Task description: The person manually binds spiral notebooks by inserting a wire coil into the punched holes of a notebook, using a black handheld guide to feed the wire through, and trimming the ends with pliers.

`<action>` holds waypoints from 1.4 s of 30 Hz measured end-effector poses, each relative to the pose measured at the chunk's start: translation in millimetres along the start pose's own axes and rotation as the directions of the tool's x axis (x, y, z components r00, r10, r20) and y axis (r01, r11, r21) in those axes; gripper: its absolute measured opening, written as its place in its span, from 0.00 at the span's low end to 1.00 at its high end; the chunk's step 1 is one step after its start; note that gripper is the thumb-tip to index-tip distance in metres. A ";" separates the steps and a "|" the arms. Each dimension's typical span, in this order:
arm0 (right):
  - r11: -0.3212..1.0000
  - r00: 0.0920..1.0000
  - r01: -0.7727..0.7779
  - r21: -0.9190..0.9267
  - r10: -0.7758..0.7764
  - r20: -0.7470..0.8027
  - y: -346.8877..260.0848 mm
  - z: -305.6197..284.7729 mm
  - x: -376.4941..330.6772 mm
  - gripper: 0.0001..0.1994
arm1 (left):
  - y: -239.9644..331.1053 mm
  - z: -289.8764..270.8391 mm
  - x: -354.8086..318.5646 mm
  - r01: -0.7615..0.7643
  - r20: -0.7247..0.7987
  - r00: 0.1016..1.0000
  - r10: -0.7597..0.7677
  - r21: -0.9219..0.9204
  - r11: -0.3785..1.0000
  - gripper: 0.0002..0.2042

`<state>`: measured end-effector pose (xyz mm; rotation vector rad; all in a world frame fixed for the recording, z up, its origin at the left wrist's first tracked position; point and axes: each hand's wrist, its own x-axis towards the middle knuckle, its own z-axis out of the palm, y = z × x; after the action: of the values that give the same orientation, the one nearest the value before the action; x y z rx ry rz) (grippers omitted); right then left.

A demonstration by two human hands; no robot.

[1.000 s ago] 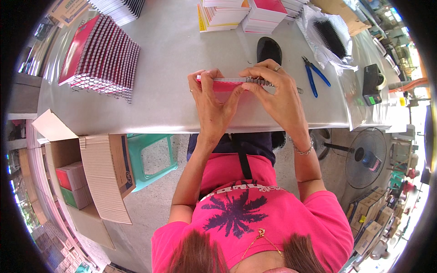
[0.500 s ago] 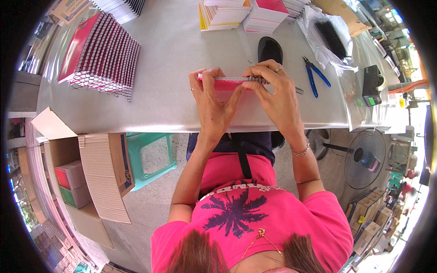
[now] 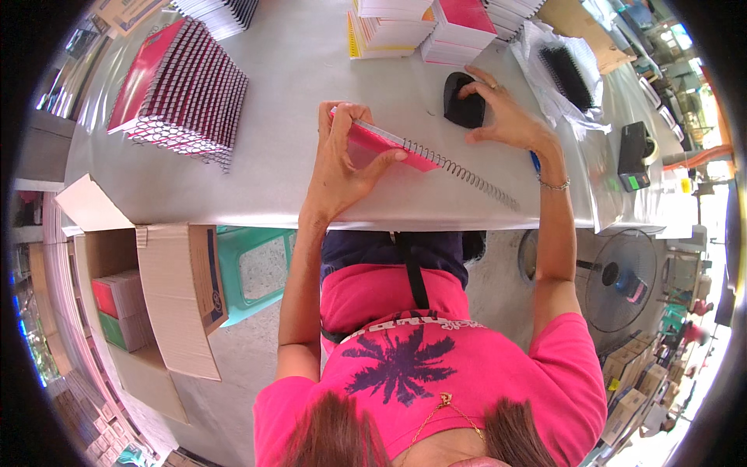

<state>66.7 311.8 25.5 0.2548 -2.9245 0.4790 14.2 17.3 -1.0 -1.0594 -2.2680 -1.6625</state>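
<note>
Fingers of the left hand (image 3: 338,167) clamp the pink spiral-bound notebook (image 3: 385,145) at frame centre, tilted to expose its wire coil (image 3: 467,175); the right hand (image 3: 506,117), loosely spread, rests on a black oval object (image 3: 464,101).

Both bare forearms come up from the lower edge, elbows bent beside the torso. The left hand (image 3: 342,159) is raised, palm toward the body, wrist nearly straight. Its fingers (image 3: 336,117) curl over the top edge of what it grips, and the thumb (image 3: 385,159) presses from the near side, so the hand is closed in a pinch. The right arm stretches further forward and is almost straight. The right hand (image 3: 502,117) lies palm down, fingers spread and loosely curved, its fingertips resting on what lies beneath. A thin bracelet (image 3: 554,185) circles the right wrist. The two hands are apart.
</note>
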 end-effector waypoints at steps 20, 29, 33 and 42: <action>0.468 0.943 -0.327 0.821 0.112 0.312 -87.9 -6.2 -3.7 0.22 | -11.2 2.1 -3.6 0.120 -0.049 0.991 -0.127 -0.137 0.983 0.39; 0.631 0.944 -0.307 0.712 0.103 0.315 -95.9 -13.5 14.6 0.17 | -8.3 0.8 -2.0 0.222 -0.046 0.969 -0.242 -0.267 0.938 0.39; 0.767 0.915 -0.345 0.541 0.146 0.377 -94.6 -4.0 13.2 0.17 | -13.5 0.1 -4.4 0.154 -0.057 0.985 -0.165 -0.158 0.975 0.38; 0.509 0.913 -0.321 0.799 -0.059 0.404 -98.4 -26.4 9.9 0.25 | -10.4 0.0 -3.5 0.147 -0.070 0.984 -0.163 -0.196 0.970 0.36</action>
<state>79.7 227.1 81.6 0.2432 -2.7425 2.1456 10.5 14.3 -10.9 -0.8439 -2.2242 -1.9799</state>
